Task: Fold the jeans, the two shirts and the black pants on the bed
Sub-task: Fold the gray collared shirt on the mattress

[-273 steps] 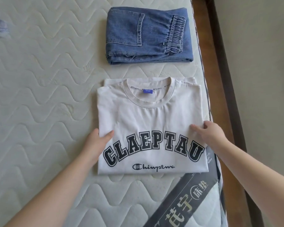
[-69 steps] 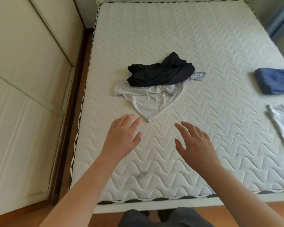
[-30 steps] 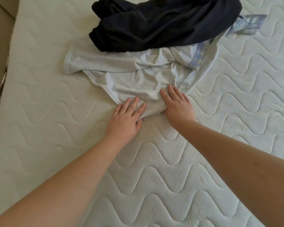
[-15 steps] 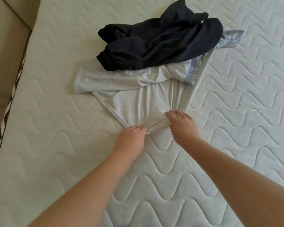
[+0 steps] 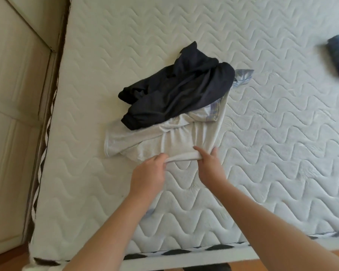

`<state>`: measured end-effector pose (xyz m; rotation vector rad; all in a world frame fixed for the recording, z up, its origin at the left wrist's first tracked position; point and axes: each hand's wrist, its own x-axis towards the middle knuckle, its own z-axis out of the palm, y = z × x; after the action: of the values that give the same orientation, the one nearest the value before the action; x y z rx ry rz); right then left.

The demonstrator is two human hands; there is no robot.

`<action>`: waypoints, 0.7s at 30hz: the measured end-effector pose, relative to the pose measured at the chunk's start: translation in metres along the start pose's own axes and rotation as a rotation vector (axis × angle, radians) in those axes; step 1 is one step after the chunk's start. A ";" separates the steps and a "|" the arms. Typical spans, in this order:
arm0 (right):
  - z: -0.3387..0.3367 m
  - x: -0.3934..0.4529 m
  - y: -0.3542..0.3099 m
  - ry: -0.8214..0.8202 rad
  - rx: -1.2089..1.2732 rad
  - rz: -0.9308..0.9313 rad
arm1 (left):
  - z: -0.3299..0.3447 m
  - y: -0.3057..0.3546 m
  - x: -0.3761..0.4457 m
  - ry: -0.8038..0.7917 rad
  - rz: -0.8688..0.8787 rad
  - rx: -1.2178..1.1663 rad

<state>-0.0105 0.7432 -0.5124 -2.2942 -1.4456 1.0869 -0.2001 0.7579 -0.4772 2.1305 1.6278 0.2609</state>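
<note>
Left hand (image 5: 148, 174): gripping the shirt's (image 5: 176, 141) near edge.
Right hand (image 5: 210, 166): pinching the same edge.
Pants (image 5: 176, 92): lying crumpled on the shirt's far part.

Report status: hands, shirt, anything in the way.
Left hand and right hand both grip shirt hem. Shirt unfolded. Black pants piled on its far end.

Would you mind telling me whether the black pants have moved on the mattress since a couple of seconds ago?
Cannot tell; the camera itself moved. The black pants still lie on the light shirt, which both hands grip.
</note>
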 end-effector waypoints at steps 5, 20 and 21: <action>-0.071 0.016 -0.083 0.052 0.237 -0.088 | -0.075 0.027 0.046 0.178 -0.044 -0.162; -0.243 -0.044 -0.221 0.323 0.191 -0.356 | -0.293 0.111 0.074 0.411 0.147 -0.313; -0.248 -0.054 -0.222 0.329 0.193 -0.369 | -0.301 0.116 0.069 0.415 0.145 -0.333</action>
<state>-0.0063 0.8544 -0.1935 -1.8677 -1.4761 0.6729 -0.2023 0.8687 -0.1661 2.0218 1.5033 1.0042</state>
